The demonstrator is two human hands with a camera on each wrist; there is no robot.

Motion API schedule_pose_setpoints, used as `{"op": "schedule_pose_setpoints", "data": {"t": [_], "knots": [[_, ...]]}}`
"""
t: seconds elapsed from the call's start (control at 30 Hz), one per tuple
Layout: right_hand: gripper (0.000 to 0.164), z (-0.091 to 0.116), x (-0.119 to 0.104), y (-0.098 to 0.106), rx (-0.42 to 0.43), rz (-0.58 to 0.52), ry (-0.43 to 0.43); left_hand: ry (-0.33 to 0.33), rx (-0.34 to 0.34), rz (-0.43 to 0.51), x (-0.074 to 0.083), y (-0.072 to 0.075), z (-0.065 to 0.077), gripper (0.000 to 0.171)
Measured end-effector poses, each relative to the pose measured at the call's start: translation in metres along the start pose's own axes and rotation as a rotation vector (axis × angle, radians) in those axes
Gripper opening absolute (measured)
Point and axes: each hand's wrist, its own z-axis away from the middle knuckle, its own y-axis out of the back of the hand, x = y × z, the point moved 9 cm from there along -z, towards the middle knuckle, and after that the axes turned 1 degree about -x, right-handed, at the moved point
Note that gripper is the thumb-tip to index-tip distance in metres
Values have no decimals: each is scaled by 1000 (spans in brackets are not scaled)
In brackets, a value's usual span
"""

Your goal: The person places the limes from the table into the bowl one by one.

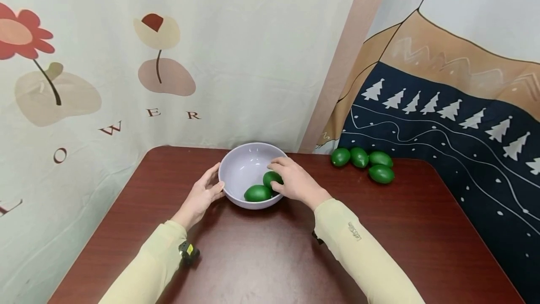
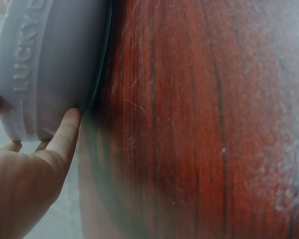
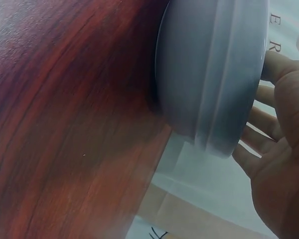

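Observation:
A pale purple bowl [image 1: 240, 168] stands near the table's back edge, with a green lime [image 1: 258, 193] lying inside it. My left hand [image 1: 201, 196] grips the bowl's left side, thumb near the rim and fingers on the outer wall. In the left wrist view, fingers press the wall below raised lettering. Reaching over the right rim, my right hand [image 1: 297, 181] has its thumb and fingers curled about a second lime [image 1: 271, 178] inside the bowl. The right wrist view shows that hand at the rim; the bowl's wall hides its fingertips and the fruit.
Several more limes [image 1: 367, 159] sit in a group at the table's back right. The dark red wooden table [image 1: 261, 257] ends at a printed curtain [image 1: 253, 60] behind the bowl. A navy cloth with white trees [image 1: 443, 125] hangs along the right side.

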Motion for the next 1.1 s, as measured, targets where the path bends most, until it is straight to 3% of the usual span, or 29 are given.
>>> {"op": "schedule_pose_setpoints", "data": {"t": [0.37, 0.57, 0.87, 1.1], "knots": [[45, 17, 15, 22, 185, -63, -9, -4, 3, 7, 0, 0, -1, 65], [45, 26, 32, 33, 273, -56, -58, 4, 6, 14, 0, 0, 0, 65], [46, 37, 66, 40, 306, -80, -197, 2, 4, 8, -1, 1, 0, 65], [48, 46, 87, 43, 319, -93, -256, -1, 5, 10, -2, 1, -1, 65]]}}
